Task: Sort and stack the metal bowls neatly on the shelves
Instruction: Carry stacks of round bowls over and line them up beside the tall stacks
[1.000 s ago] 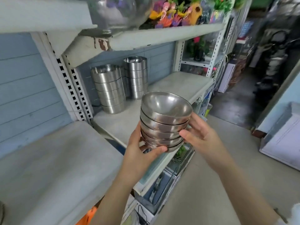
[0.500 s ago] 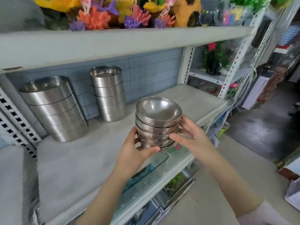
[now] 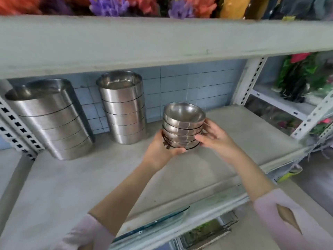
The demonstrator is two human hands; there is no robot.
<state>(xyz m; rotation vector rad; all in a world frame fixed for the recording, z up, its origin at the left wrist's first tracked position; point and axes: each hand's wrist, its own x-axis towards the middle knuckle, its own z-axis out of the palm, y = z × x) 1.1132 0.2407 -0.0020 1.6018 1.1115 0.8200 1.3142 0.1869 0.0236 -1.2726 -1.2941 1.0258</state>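
Both hands grasp a stack of small metal bowls (image 3: 183,129) above the shelf (image 3: 126,177): left hand (image 3: 162,150) cupping its base, right hand (image 3: 215,138) gripping its side. Two taller bowl stacks (image 3: 123,110) stand beyond, left of the left hand.

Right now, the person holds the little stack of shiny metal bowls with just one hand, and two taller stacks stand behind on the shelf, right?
No, both hands hold it. In the head view the left hand grips the small stack of round shiny metal bowls from below and the right hand holds its side. Two taller metal stacks do stand behind.
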